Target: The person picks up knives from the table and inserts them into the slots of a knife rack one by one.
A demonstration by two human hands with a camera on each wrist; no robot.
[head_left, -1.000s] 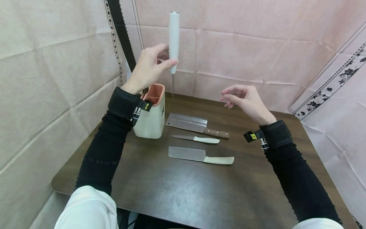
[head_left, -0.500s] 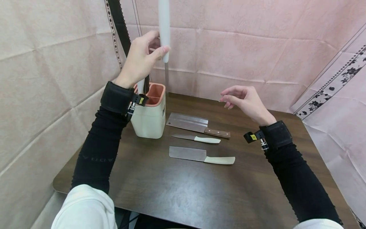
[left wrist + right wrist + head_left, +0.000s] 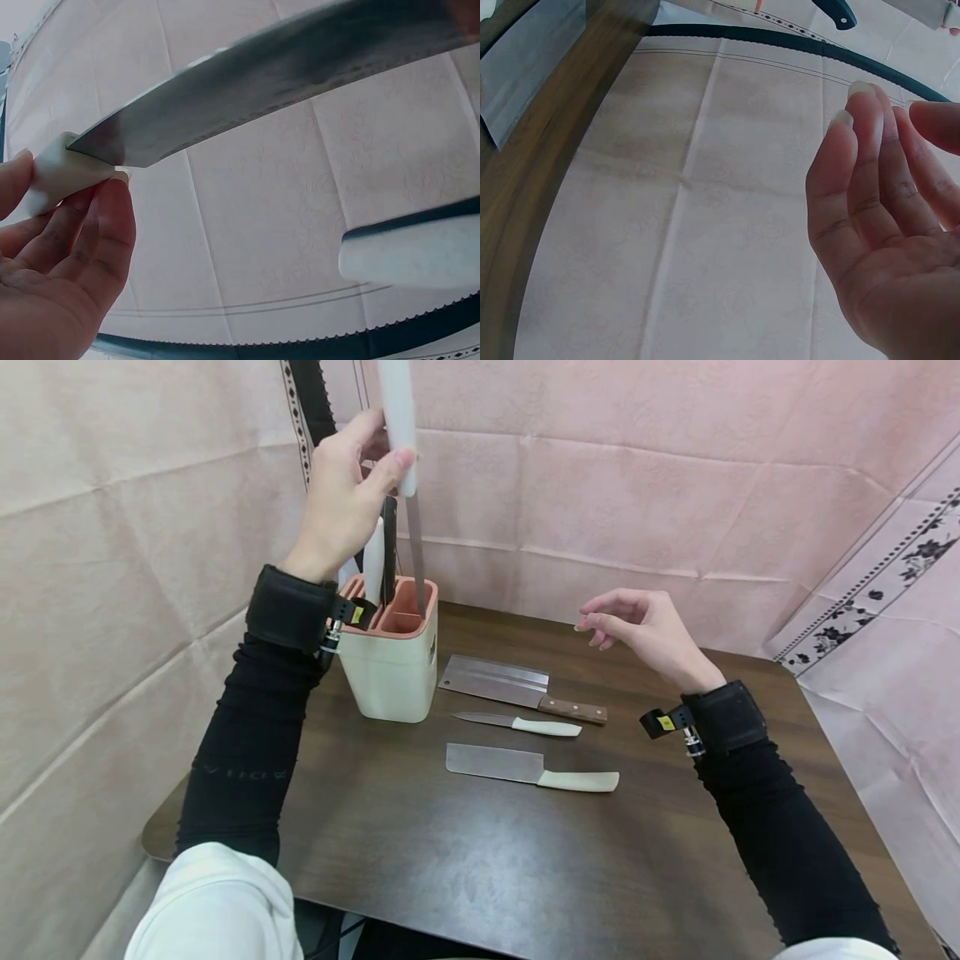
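My left hand point(image 3: 337, 506) grips the white handle of a kitchen knife point(image 3: 398, 427) between thumb and fingers, blade pointing down. In the head view the blade's lower end overlaps the orange-rimmed opening of a pale green knife holder point(image 3: 390, 681). The left wrist view shows the broad, long blade point(image 3: 247, 82) running away from the hand. Behind the left wrist, a white knife handle point(image 3: 373, 560) and a black handle point(image 3: 389, 547) stick up from the holder. My right hand point(image 3: 637, 625) hovers over the table's right side, fingers loosely curled, holding nothing.
On the brown table point(image 3: 450, 852), right of the holder, lie a wooden-handled cleaver point(image 3: 495, 681), a small white-handled paring knife point(image 3: 546, 727) and a white-handled cleaver point(image 3: 495, 762). Pink cloth point(image 3: 615, 485) hangs behind the table, and pale cloth point(image 3: 150, 568) hangs on the left.
My left hand has moved left and up in the head view with the knife, bringing its blade from beside the holder to over its opening. The right hand has stayed nearly still.
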